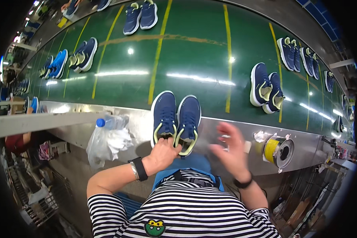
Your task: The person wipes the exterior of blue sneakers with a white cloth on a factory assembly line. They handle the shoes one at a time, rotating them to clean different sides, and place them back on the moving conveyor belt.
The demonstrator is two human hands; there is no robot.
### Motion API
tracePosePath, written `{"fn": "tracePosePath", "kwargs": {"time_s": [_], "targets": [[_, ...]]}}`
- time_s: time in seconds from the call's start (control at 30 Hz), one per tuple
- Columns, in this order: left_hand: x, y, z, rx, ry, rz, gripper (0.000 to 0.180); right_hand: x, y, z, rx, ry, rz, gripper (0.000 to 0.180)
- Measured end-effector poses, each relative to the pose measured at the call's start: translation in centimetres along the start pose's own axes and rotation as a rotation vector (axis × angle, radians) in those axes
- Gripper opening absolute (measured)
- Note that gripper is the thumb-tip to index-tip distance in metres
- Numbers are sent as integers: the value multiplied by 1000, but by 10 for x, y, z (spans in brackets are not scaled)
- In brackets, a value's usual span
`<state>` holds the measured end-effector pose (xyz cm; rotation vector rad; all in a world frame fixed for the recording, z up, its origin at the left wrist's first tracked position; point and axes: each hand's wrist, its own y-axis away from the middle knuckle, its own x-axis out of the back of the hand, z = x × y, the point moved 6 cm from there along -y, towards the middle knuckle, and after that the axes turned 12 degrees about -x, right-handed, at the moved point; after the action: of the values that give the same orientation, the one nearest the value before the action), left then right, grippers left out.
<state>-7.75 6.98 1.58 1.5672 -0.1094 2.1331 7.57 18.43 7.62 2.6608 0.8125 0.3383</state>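
At the far left, pairs of navy and bright blue mesh sneakers lie on the long green conveyor belt with yellow cross lines, and another navy pair sits just to their right. Nearer, on the brushed metal ledge along the belt's near edge, a clear plastic bottle with a blue cap lies on its side, touching a crumpled clear plastic bag with white stuffing inside that hangs below it.

In the middle, a pair of navy knit sneakers with pale yellow heel linings stands side by side, toes pointing far, straddling the ledge and the belt edge. The left hand, with a black band at the wrist, rests at the heels of this pair, fingers curled down onto the heel openings; whether they pinch the fabric I cannot tell. Far behind, another navy pair lies near the belt's far edge.

To the right, the right hand hovers above the ledge, blurred, fingers spread apart and holding nothing. Further right a roll of yellow tape in a metal holder sits against the ledge. On the belt beyond lie a navy pair and more navy pairs farther right.
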Motion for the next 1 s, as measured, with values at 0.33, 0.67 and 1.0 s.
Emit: {"fn": "tracePosePath", "kwargs": {"time_s": [0.33,0.67,1.0], "targets": [[-47,66,24,7,71,215,52,-90,-3,147,-69,-91,-153,83],[-32,64,32,-2,337,311,52,-85,6,154,-52,-239,-21,73],[-15,92,-14,385,351,739,60,-89,11,153,35,118,175,73]]}}
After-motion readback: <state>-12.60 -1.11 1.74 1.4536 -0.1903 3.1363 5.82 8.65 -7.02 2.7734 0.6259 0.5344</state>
